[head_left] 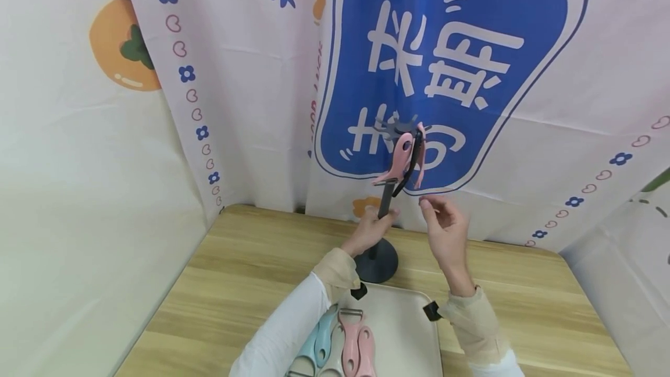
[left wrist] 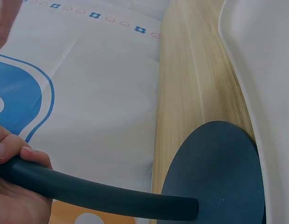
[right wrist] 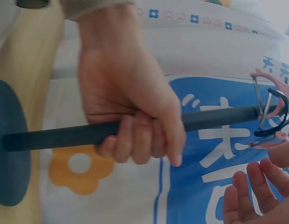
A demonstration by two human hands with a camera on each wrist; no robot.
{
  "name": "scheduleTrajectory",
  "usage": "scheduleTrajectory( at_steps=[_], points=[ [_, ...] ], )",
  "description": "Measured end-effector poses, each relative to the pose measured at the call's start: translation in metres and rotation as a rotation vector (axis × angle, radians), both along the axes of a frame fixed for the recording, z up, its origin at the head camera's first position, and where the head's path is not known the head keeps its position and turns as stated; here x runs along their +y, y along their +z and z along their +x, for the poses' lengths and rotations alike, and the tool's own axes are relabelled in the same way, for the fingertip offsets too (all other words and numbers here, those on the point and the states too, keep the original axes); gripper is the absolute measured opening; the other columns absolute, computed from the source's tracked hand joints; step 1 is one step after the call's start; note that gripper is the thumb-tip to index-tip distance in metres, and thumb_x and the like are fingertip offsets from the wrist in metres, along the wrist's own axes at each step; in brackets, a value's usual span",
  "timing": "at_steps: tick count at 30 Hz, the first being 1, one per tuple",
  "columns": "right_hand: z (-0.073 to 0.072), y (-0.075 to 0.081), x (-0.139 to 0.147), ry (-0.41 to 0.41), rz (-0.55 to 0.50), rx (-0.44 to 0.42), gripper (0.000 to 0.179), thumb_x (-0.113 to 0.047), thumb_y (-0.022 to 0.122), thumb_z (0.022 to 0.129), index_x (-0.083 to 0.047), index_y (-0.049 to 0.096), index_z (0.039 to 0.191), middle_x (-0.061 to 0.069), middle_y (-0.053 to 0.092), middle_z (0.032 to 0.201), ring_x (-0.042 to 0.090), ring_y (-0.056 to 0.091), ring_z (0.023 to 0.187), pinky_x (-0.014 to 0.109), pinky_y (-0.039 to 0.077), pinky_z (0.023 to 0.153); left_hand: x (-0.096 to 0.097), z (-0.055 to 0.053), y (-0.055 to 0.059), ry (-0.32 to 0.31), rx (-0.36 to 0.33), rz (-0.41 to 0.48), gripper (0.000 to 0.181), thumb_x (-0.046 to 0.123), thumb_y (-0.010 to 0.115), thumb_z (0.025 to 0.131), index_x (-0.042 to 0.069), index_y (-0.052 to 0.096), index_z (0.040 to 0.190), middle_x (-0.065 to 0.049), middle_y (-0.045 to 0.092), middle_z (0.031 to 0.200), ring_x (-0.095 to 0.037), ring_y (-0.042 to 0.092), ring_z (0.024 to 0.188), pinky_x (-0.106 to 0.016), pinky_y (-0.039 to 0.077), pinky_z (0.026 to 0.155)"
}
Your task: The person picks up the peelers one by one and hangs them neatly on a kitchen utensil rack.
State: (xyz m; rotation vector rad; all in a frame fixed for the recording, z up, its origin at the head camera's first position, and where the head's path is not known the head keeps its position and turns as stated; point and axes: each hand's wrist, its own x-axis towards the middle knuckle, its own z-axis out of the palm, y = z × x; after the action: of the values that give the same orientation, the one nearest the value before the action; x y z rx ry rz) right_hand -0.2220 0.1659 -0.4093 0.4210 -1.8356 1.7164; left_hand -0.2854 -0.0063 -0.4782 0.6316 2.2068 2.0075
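Note:
A dark utensil stand rises from a round base and carries a hooked rack on top. Pink peelers and a curved black piece hang from its hooks. My left hand wraps its fingers round the pole, plainly visible in the right wrist view. To the right and a little below the hanging peelers is my right hand. Its fingers are loosely bent, with nothing seen in them, and it is apart from the stand. Part of this hand shows in the right wrist view.
A cream tray lies in front of the stand on the wooden table. On the tray's left lie pink peelers, blue peelers and a whitish peeler, partly behind my left sleeve. A printed cloth hangs behind.

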Motion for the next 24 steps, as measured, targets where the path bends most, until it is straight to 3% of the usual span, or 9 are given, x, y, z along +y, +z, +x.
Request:
scheduleTrajectory(
  at_steps=[5,13,17,20,24],
  points=[
    [0.021,-0.022,-0.003,0.016,0.111,-0.025,0.009,0.005,0.067,0.101,0.009,0.072,0.107,0.017,0.072,0.102,0.007,0.069,0.095,0.017,0.054,0.086,0.0,0.001,0.001,-0.004,-0.001,0.004,0.056,0.04,0.057,0.111,0.015,0.047,0.062,0.008,0.037,0.054,-0.009,0.029,0.047,-0.027,0.024,0.049],
    [0.051,-0.05,-0.011,0.028,0.264,-0.064,0.008,0.005,0.069,0.1,0.005,0.074,0.106,0.014,0.075,0.097,0.006,0.067,0.088,0.017,0.054,0.082,0.001,0.001,0.001,0.009,-0.002,-0.01,0.057,0.042,0.057,0.111,0.016,0.046,0.061,0.008,0.035,0.054,-0.009,0.029,0.047,-0.026,0.024,0.048],
    [0.065,-0.061,-0.014,0.038,0.355,-0.107,0.009,0.001,0.073,0.099,-0.005,0.077,0.105,0.006,0.077,0.096,0.007,0.068,0.086,0.021,0.055,0.076,0.0,0.002,0.002,0.002,-0.007,-0.009,0.06,0.044,0.057,0.111,0.016,0.045,0.06,0.008,0.035,0.054,-0.009,0.028,0.047,-0.026,0.023,0.048],
    [0.074,-0.068,-0.014,0.095,0.444,-0.174,0.01,-0.005,0.075,0.099,-0.013,0.078,0.104,0.002,0.077,0.096,0.007,0.068,0.085,0.025,0.057,0.071,-0.001,0.003,0.002,0.001,-0.01,-0.011,0.062,0.045,0.056,0.111,0.015,0.044,0.059,0.008,0.035,0.053,-0.009,0.027,0.046,-0.027,0.022,0.048],
    [0.084,-0.073,-0.012,0.233,0.601,-0.3,0.01,-0.011,0.075,0.101,-0.02,0.077,0.104,-0.003,0.076,0.096,0.005,0.067,0.084,0.025,0.057,0.067,-0.001,0.003,0.002,0.005,-0.009,-0.017,0.062,0.046,0.055,0.111,0.016,0.043,0.058,0.008,0.034,0.053,-0.009,0.026,0.046,-0.027,0.022,0.049]
  ],
)
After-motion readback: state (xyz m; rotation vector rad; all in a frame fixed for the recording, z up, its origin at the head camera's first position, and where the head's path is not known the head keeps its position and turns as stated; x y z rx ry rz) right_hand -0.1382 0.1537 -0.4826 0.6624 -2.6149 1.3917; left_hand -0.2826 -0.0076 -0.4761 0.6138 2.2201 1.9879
